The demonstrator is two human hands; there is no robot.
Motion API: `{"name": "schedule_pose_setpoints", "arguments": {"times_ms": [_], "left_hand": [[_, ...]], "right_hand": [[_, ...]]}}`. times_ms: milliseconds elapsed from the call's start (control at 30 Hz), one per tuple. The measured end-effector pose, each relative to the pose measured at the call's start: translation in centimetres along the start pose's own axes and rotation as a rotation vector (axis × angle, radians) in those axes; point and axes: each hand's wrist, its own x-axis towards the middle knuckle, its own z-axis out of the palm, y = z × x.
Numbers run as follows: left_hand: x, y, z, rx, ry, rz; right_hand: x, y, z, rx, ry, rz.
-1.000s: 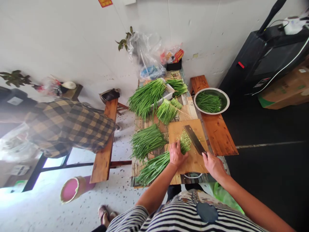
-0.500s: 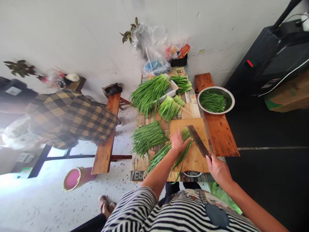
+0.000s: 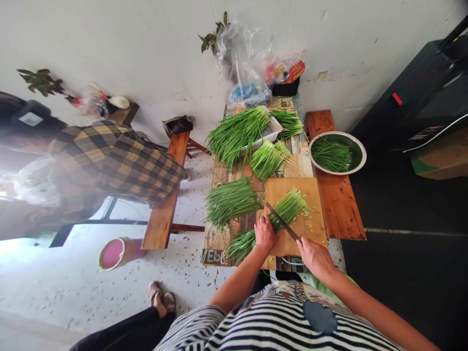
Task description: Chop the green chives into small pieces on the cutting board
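Observation:
My right hand is closed round the handle of a kitchen knife. The blade lies across a bundle of garlic chives on the wooden cutting board. My left hand presses down round the same bundle, left of the blade, with leafy ends trailing out beyond it to the left. Small cut bits are scattered by the pale stem ends. Left of the board lies another chive bundle, and behind it a paler trimmed bunch.
A white tray heaped with chives stands at the back of the table. A metal bowl with chives rests on the right bench. Another person in a plaid shirt is at left, near a pink bucket.
The knife has moved left along the bundle, from the stem ends to beside my left hand. My left hand has drawn closed on the chives. The view has shifted slightly.

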Motion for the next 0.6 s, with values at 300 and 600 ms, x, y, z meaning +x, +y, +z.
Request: {"name": "schedule_pose_setpoints", "arguments": {"times_ms": [300, 600], "left_hand": [[1.2, -1.3, 0.2, 0.097, -0.044, 0.1], [1.7, -1.6, -0.3, 0.171, -0.077, 0.152]], "right_hand": [[0.4, -0.5, 0.8, -0.004, -0.101, 0.018], [2.0, -2.5, 0.4, -0.081, -0.265, 0.112]]}}
